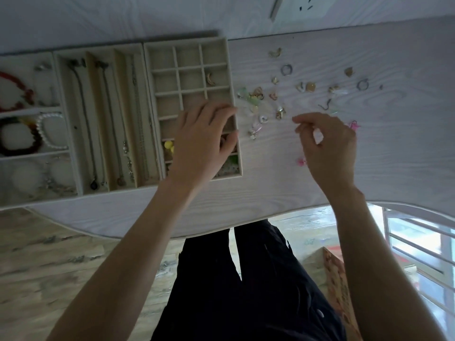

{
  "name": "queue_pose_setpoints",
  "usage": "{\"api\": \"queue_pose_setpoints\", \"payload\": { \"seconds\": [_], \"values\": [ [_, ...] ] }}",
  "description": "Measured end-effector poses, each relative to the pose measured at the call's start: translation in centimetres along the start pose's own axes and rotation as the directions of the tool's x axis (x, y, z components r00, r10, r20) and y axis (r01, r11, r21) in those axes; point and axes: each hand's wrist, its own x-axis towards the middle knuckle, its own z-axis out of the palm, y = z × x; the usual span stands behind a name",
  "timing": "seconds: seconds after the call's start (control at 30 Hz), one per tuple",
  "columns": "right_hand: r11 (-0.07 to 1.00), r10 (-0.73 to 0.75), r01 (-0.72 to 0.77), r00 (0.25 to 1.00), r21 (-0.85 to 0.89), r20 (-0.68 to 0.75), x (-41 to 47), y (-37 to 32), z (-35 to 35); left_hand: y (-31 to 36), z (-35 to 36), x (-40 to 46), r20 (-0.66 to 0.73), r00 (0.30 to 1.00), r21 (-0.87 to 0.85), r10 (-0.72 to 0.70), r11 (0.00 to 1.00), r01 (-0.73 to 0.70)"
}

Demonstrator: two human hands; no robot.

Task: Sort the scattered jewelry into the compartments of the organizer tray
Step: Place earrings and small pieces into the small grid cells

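Observation:
A beige grid organizer tray (186, 42) stands left of centre on the white wood-grain table (394, 156). One of its cells holds a gold crescent piece (210, 79); near cells hold a yellow piece (168, 145) and a green piece (233, 159). My left hand (203, 139) hovers over the tray's near right cells, fingers spread, nothing visibly gripped. Right of the tray lie several scattered pieces: a silver ring (286, 69), a gold heart (310, 86), a pink star (353, 124). My right hand (328, 148) is above them, fingertips pinched, a small pale piece (318, 137) tucked in it.
A tray of long necklaces (86, 99) adjoins the grid tray on the left, and a bracelet tray (57, 82) stands further left. The wall with a socket (307, 6) backs the table. The curved near table edge (221, 232) is above my legs.

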Motion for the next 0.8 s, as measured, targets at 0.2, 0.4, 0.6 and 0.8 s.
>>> {"api": "queue_pose_setpoints", "payload": {
  "seconds": [0.2,0.4,0.6,0.8],
  "values": [
    [0.976,-0.011,0.008,1.000,-0.216,-0.014,-1.4,3.4,0.1,1.3,0.7,0.0,0.040,0.997,0.020,-0.069,0.997,0.068],
    [0.997,-0.010,0.014,0.999,-0.070,0.049,-1.6,2.9,1.0,1.9,0.4,0.2,0.043,0.993,0.013,-0.109,0.994,0.108],
    [0.999,0.053,-0.053,0.998,0.001,-0.016,-2.9,4.4,-1.5,2.3,0.8,0.0,0.017,0.990,0.023,-0.143,0.989,0.143],
    [0.971,0.235,-0.228,0.964,-0.064,0.128,-3.7,6.6,-3.8,2.7,1.2,0.0,0.020,0.984,-0.034,-0.179,0.983,0.180]
  ]
}}
